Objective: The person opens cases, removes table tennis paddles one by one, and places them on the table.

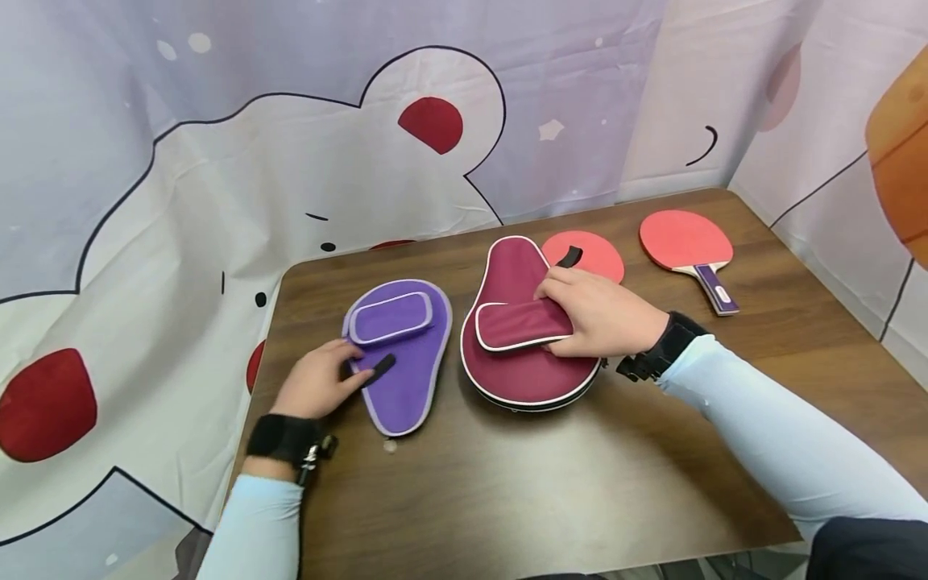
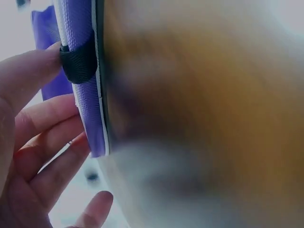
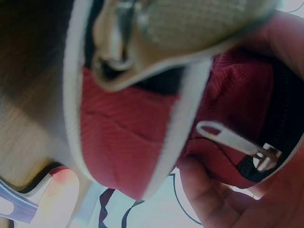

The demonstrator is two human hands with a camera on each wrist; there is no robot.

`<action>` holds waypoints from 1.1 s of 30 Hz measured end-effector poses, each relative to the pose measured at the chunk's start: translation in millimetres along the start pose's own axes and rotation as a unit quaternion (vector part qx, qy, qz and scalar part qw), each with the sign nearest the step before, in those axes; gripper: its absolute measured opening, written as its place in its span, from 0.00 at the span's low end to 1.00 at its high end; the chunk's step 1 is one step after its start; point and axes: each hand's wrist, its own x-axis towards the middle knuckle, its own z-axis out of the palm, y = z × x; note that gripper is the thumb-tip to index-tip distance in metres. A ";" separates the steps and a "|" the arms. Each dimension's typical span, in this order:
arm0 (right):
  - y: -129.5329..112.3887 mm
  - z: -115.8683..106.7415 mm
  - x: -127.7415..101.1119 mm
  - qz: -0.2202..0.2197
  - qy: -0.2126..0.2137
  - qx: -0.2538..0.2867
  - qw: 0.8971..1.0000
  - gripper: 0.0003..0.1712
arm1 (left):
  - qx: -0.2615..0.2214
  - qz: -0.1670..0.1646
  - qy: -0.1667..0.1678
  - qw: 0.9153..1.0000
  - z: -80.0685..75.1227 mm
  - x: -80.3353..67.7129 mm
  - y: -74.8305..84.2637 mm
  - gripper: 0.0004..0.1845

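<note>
In the head view my right hand grips the raised pocket of a maroon table tennis paddle case, fingers on the far side and thumb on the near side. The right wrist view shows metal zipper pulls close up on that maroon case. At the left edge of a flat purple paddle case, my left hand touches the border with relaxed fingers. Its thumb is at the black strap on the purple case. Both cases lie on the table, the purple one with its narrow end toward me.
A red paddle with a purple handle lies at the back right of the wooden table. Another red paddle is partly hidden behind the maroon case and my right hand. A patterned curtain hangs along the table's back edge.
</note>
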 end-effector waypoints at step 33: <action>17.9 48.6 44.8 -0.023 -0.050 0.035 0.998 0.31 | -0.011 0.067 0.045 0.997 -28.7 31.9 91.7 0.30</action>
